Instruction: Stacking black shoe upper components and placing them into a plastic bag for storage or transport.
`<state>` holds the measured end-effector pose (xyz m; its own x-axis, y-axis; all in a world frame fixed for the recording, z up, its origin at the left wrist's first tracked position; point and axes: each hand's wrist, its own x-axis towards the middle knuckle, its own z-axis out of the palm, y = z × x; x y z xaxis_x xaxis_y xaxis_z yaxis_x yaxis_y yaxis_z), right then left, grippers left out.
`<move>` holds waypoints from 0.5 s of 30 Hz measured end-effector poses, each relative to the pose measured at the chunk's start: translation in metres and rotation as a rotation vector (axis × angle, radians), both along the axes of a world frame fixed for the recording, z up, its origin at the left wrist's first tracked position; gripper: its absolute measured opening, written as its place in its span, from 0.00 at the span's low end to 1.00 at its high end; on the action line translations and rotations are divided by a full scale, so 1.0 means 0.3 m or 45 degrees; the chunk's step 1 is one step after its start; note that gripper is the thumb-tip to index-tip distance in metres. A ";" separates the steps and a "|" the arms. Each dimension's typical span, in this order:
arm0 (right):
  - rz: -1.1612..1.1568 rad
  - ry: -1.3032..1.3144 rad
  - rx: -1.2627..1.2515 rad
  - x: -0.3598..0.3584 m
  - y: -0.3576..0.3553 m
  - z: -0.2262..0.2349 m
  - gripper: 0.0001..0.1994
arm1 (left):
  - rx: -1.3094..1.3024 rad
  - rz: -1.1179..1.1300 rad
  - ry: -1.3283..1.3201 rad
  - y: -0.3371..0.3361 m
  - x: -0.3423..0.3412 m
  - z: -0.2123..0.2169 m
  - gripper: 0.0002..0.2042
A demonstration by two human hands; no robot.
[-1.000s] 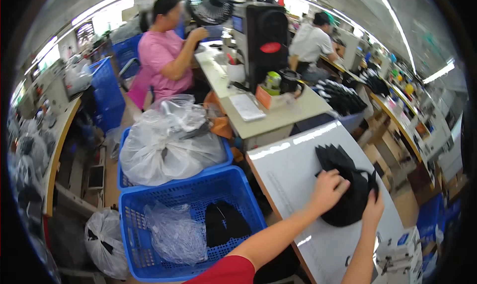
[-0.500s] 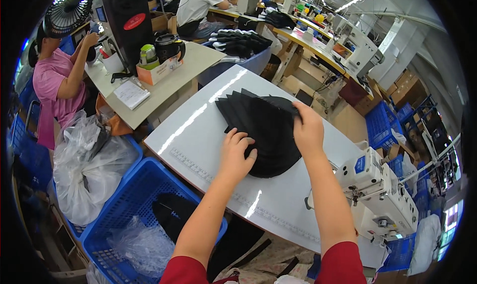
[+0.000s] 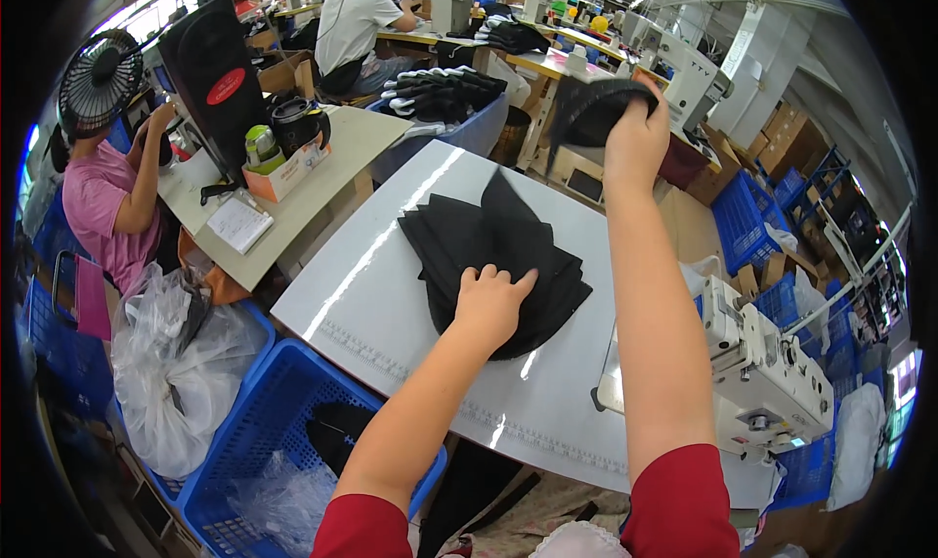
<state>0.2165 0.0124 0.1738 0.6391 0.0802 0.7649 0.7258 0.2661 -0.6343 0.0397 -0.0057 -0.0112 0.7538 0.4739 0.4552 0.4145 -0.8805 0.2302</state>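
A pile of black fabric pieces [image 3: 459, 236] lies fanned out on the white sewing table [image 3: 381, 319], its pointed corners overlapping. My left hand [image 3: 491, 302] rests flat on the pile's near part, fingers somewhat apart. One piece stands up in a peak beyond my fingertips. Raised past the table's far right edge, my right hand [image 3: 637, 138] grips black fabric [image 3: 591, 111] that curls over and hangs to the left of the fingers. It is blurred, so I cannot tell how many layers it has.
A white sewing machine [image 3: 767, 382] stands at the table's right end. Blue crate [image 3: 220, 465] with plastic film and black fabric sits at lower left, beside a clear plastic bag [image 3: 181, 372]. A person in pink [image 3: 112, 206] works at left. Dark goods fill a blue tub [image 3: 469, 128] behind.
My right hand has lifted black fabric off the pile, up and away to the far right. My left hand has shifted slightly right onto the pile, which now lies more spread out.
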 end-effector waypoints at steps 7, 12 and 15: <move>-0.036 -0.734 -0.494 -0.064 -0.071 -0.261 0.18 | -0.034 -0.088 0.180 -0.036 -0.053 0.008 0.15; 0.213 -0.871 -0.956 -0.141 -0.214 -0.552 0.16 | 0.052 -0.164 0.008 -0.045 -0.088 -0.001 0.09; 0.289 -0.853 -1.030 -0.182 -0.281 -0.597 0.17 | -0.199 -0.229 0.027 -0.065 -0.178 0.011 0.09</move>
<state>0.1618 -0.0720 -0.0052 0.0161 0.7842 0.6203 0.9776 0.1177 -0.1742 -0.0136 -0.0251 -0.0080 0.8412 0.3945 0.3698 0.2604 -0.8950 0.3622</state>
